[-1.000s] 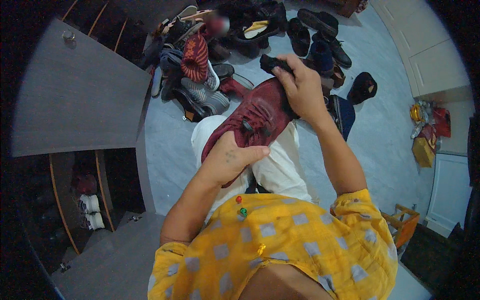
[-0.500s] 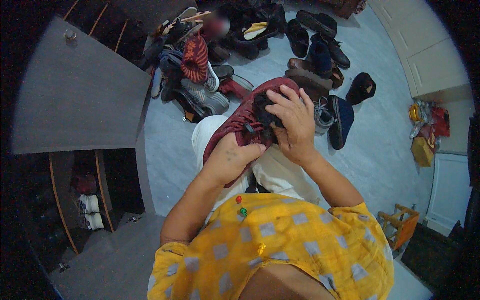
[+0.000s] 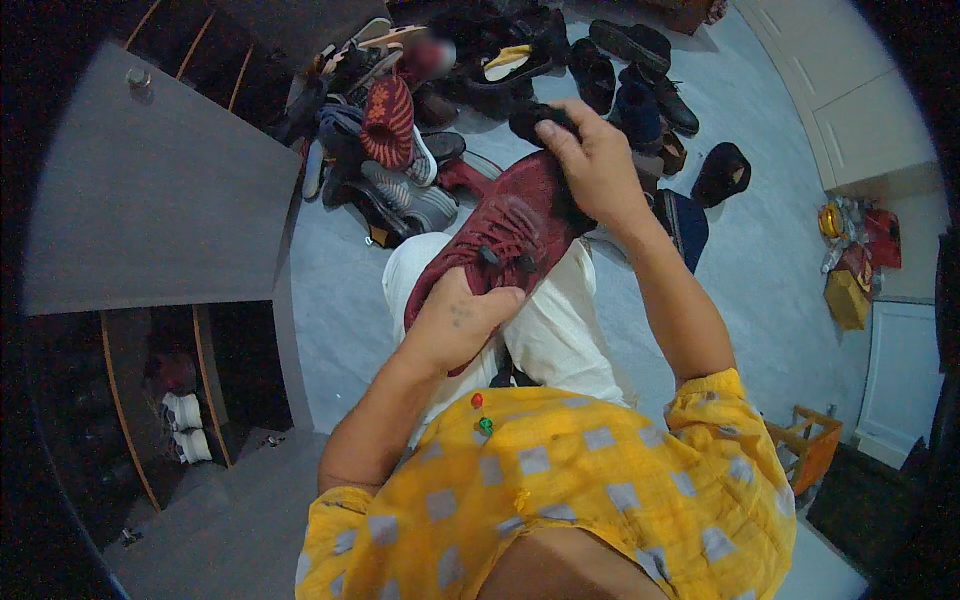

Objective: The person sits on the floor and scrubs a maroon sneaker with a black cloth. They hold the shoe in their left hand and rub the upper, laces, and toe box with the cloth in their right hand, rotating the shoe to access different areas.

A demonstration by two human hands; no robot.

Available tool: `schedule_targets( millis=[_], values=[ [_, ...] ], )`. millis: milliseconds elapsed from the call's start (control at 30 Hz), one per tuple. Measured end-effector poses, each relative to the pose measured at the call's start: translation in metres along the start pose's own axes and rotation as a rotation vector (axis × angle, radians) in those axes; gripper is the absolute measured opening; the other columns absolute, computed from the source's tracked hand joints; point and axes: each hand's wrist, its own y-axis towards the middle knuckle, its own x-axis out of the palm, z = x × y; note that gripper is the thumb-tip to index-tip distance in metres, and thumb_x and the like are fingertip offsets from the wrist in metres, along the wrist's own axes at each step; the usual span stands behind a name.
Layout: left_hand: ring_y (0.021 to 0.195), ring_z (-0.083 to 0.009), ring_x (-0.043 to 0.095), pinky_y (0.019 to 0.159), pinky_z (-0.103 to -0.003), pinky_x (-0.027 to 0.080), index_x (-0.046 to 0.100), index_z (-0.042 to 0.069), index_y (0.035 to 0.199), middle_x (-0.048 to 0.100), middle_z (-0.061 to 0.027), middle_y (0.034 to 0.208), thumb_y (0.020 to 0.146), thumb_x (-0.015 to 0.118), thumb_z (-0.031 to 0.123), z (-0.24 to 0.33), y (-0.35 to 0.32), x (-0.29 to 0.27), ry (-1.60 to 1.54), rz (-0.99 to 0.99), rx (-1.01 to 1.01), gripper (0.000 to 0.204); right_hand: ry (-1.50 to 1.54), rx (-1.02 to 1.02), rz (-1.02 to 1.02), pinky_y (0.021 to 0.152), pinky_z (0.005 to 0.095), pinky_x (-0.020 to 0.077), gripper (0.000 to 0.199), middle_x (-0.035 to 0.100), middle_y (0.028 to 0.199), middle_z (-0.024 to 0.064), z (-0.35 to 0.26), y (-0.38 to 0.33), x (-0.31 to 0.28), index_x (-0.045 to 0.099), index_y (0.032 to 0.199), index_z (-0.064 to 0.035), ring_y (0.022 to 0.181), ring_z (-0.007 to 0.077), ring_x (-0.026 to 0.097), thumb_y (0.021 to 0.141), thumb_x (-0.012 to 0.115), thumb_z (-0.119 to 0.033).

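Dark-red knit sneaker [image 3: 510,235] is held over the person's lap, above the white trousers [image 3: 560,330], toe end toward the body, heel end out toward the shoe pile [image 3: 450,110] on the grey floor [image 3: 760,260].

Left hand [image 3: 462,322]: closed on the toe/forefoot from below, thumb on the upper near the laces. Firm grip, carries most of the wt.

Right hand [image 3: 598,165]: at the heel/collar end, fingers curled round a small black cloth-like wad [image 3: 540,118], pressed at the shoe's heel. Can't tell exactly what the wad is, prob a rag or sock.

Hands are apart, one per end of the shoe.

Handling, my read:
- light, one hand could carry it
- knit upper is soft, gives under the fingers; sole is the stiff part
- not fragile, not slippery; fabric has decent friction
- best hold: sole + forefoot wrap as the left has it, or pinch at the heel counter. Avoid laces, they just slide.

Around: open dark cabinet door [image 3: 150,190] to the left w/ white shoes [image 3: 185,425] on a low shelf, yellow checked shirt [image 3: 560,500] at the bottom of view.
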Motion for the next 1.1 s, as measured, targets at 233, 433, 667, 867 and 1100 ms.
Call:
schedule_targets(
  millis=[233,433,667,867,1100],
  values=[
    [0.097,-0.0163,0.056,0.092,-0.032,0.044,0.059,0.000,0.116,0.063,-0.0055,0.107,0.078,0.060,0.012,0.004,-0.002,0.000,-0.019,-0.003,0.003,0.040,0.183,-0.039,0.187,0.072,0.0332,0.0481,0.027,0.066,0.086,0.0160,0.018,-0.023,0.009,0.059,0.110,-0.0035,0.078,0.0245,0.064,0.091,0.059,-0.023],
    [0.093,-0.0178,0.059,0.089,-0.033,0.046,0.062,0.000,0.111,0.065,-0.0042,0.102,0.078,0.061,0.013,0.003,-0.002,-0.002,0.010,-0.025,-0.041,0.036,0.437,0.065,0.304,0.082,0.0304,0.0452,0.028,0.062,0.101,0.0058,0.032,-0.060,0.020,0.054,0.120,-0.0067,0.093,0.0147,0.057,0.094,0.055,-0.015],
    [0.086,-0.0241,0.060,0.083,-0.037,0.048,0.063,0.001,0.105,0.066,-0.0121,0.094,0.080,0.062,0.022,-0.006,-0.006,0.002,0.202,0.027,-0.040,0.032,0.243,-0.132,0.319,0.085,0.0319,0.0461,0.028,0.065,0.101,0.0123,0.018,-0.053,0.012,0.056,0.119,-0.0046,0.094,0.0215,0.062,0.092,0.054,-0.013],
    [0.086,-0.0305,0.061,0.083,-0.038,0.048,0.062,0.000,0.106,0.065,-0.0155,0.092,0.081,0.062,0.026,-0.008,-0.009,-0.002,0.324,0.005,-0.071,0.036,0.072,-0.122,-0.295,0.085,0.0299,0.0444,0.027,0.061,0.098,0.0113,0.001,-0.003,-0.019,0.058,0.111,-0.0026,0.091,0.0184,0.056,0.092,0.057,-0.021],
    [0.090,-0.0296,0.062,0.085,-0.039,0.047,0.062,0.000,0.107,0.066,-0.0165,0.095,0.080,0.063,0.026,-0.005,-0.005,-0.001,0.276,0.044,-0.046,0.037,0.105,-0.140,-0.593,0.079,0.0299,0.0439,0.035,0.059,0.087,0.0078,0.008,0.038,-0.018,0.059,0.101,-0.0004,0.082,0.0168,0.053,0.092,0.059,-0.034]
  ],
)
